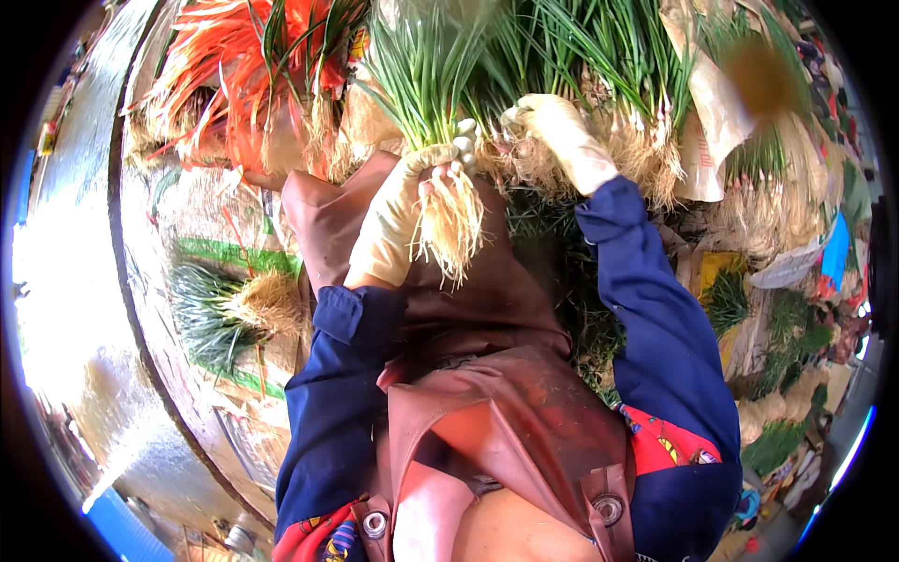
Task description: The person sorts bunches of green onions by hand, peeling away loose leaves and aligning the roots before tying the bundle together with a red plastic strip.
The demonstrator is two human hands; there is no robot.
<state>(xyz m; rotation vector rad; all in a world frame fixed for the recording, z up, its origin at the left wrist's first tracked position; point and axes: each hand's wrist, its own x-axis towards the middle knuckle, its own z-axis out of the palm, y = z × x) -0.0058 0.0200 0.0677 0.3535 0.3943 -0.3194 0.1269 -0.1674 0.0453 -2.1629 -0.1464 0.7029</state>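
My left hand (pixel 395 211), in a pale glove, is closed around a bunch of scallions (pixel 421 89). Their green leaves point away from me, and the stringy roots (pixel 451 220) hang toward my lap. To the right, my gloved right hand (pixel 560 139) reaches into a pile of scallions (pixel 618 56). Its fingers are bent in at the stem bases, closed on scallions there; the fingertips are partly hidden. A brown apron (pixel 468 309) covers my lap beneath the held bunch.
Orange-red strips (pixel 229 70) lie at the far left of the pile. Another scallion bunch (pixel 225 314) rests on sacking to my left. A pale sheet (pixel 707 112) leans at the far right. Loose green leaves (pixel 585 323) litter the ground by my right forearm.
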